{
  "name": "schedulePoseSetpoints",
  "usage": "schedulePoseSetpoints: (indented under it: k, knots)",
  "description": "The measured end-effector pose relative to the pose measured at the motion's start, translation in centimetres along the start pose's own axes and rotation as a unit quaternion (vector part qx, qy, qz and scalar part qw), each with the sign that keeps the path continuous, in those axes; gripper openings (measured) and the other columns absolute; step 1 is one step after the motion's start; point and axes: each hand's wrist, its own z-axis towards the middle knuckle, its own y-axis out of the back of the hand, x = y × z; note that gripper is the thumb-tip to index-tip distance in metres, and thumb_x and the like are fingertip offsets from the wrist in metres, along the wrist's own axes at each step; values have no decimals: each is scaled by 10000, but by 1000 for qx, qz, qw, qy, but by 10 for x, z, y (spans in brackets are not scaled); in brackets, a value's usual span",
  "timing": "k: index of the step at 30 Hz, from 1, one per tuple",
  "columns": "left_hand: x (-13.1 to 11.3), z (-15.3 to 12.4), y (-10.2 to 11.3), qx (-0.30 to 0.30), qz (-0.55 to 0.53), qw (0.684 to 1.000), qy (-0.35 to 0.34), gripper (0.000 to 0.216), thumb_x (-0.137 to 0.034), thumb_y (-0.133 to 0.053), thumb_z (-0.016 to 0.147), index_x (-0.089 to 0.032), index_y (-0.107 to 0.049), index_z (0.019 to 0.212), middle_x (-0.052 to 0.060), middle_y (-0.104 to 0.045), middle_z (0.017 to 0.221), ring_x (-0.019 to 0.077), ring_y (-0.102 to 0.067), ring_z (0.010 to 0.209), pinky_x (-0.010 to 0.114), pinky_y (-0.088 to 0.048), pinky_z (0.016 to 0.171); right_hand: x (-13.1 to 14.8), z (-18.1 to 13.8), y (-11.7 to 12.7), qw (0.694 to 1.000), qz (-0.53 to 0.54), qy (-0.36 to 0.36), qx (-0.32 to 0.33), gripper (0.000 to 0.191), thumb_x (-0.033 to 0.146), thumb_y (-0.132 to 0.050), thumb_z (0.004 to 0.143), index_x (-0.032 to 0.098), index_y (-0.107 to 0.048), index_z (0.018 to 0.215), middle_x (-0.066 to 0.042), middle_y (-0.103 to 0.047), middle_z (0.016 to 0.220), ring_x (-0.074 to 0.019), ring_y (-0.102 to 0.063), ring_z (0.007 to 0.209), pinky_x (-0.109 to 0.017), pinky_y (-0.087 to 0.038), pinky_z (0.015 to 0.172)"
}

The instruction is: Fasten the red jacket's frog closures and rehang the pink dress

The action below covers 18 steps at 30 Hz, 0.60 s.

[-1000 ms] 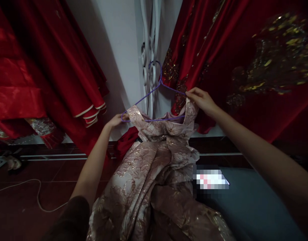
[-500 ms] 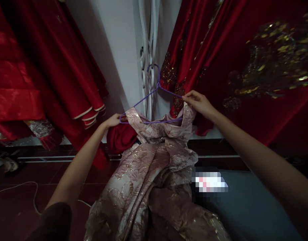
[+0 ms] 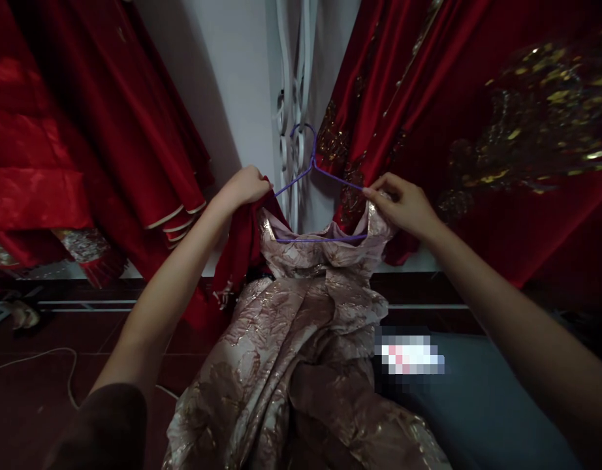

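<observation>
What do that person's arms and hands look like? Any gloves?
The left grip and right grip are bare hands, no gloves. The left arm wears a dark sleeve ending near the elbow. The right forearm is bare; no sleeve can be made out there. No watch shows.

The dress (image 3: 305,294) is crinkled, brocade-like cloth with glinting metallic threads; the hanger (image 3: 313,163) looks smooth and faintly glossy. The red cloth (image 3: 36,196) has a satin sheen, the wall (image 3: 227,78) a smooth, matt finish.
</observation>
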Motion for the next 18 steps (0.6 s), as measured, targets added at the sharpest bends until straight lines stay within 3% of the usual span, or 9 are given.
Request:
schedulePoseSetpoints:
  k: [5,11,14,16,18]
  knots:
    - [2,0,-7,-21,-29,999,-31,255,-193,-681,610,-129,-466,489,27,-419,516,236,-552,793,337,-400,739,0,3,-9,996,52,-12,67,334,566,-578,725,235,-537,715,-1,-571,630,-139,-521,601,-267,-385,553]
    - [-30,8,-32,-10,-50,996,-79,351,-339,-563,773,-117,-456,523,16,-444,559,178,-538,738,310,-392,707,-6,21,-20,991,73,-66,87,419,583,-562,725,210,-481,554,25,-458,474,-113,-466,496,-247,-337,458]
    - [-34,8,-29,6,-53,991,-122,360,-366,-541,797,-119,-471,546,22,-489,613,171,-537,778,290,-385,721,-5,45,-29,972,76,-92,202,402,542,-611,707,205,-517,510,10,-492,478,-131,-512,537,-269,-386,483]
    - [-32,9,-24,11,-43,989,-145,337,-352,-569,785,-126,-482,551,30,-513,640,181,-535,826,287,-379,749,1,60,-41,945,110,-80,298,321,507,-635,702,216,-594,574,-12,-581,568,-146,-557,601,-292,-441,526]
    - [-28,11,-20,17,-31,986,-162,317,-338,-588,774,-132,-492,553,37,-520,640,188,-530,849,287,-373,773,9,70,-56,927,141,-48,346,249,481,-636,712,236,-655,674,-29,-642,684,-155,-589,679,-308,-483,580]
